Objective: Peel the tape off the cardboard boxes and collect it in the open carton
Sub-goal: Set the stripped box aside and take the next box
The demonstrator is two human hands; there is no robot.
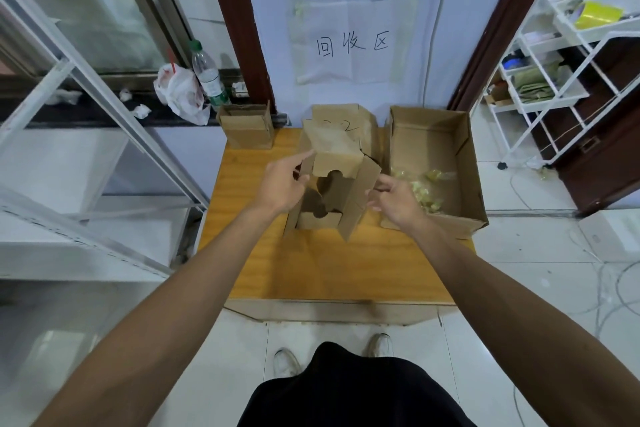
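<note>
We find the opened cardboard box (360, 198) standing on the wooden table (329, 263) between both hands, its flaps splayed, presumably so that every taped seam can be reached. The left hand (280, 185) has its index finger (301, 158) stretched straight, the tip touching the left edge of the upper flap (337, 158), with the thumb just below. We judge this a brace to steady the box. A faint glossy patch on that flap, just beyond the fingertip, may be remaining tape, but we cannot confirm it. The right hand (393, 199) has its fingers (381, 185) curled narrowly at the edge of the box's right side flap. Whether they pinch a clear tape end, the cardboard itself or nothing cannot be told. The open carton (464, 156) sits just outboard of those fingers, plausibly so peeled tape can be dropped in easily. The crumpled yellowish tape scraps (427, 189) lie inside it, close beyond the right knuckles.
</note>
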